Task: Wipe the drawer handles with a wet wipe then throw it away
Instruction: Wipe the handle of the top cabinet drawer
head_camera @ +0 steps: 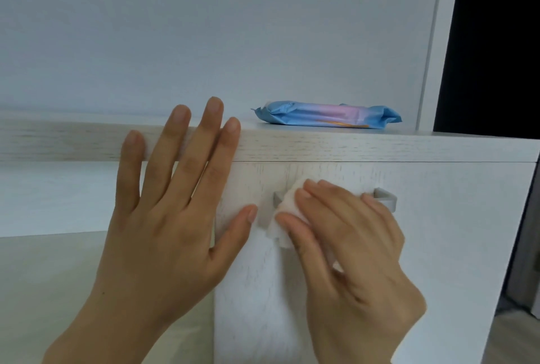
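The wet wipe (287, 211) is bunched under the right hand (350, 249), whose fingers (309, 192) lie close together and press it against the grey drawer handle (385, 197), thumb beneath and fingers over the top, so the wipe sits near the handle's left end while the right end stays bare. The left hand (172, 206) is spread flat, fingers fanned over the front edge of the tabletop (350, 146) and thumb close to the wipe, seemingly steadying the drawer front (438, 247). The wipe looks thin, limp and damp: it will fold and slide easily, so it is best held wadded between thumb and fingertips and wrapped round the bar, not dragged by a corner. The handle seems stiff and fixed, a slim bar standing off the drawer, though how far the wipe reaches behind it is hard to judge because the hand hides it. The blue wipes pack (327, 117) lies on the tabletop behind.
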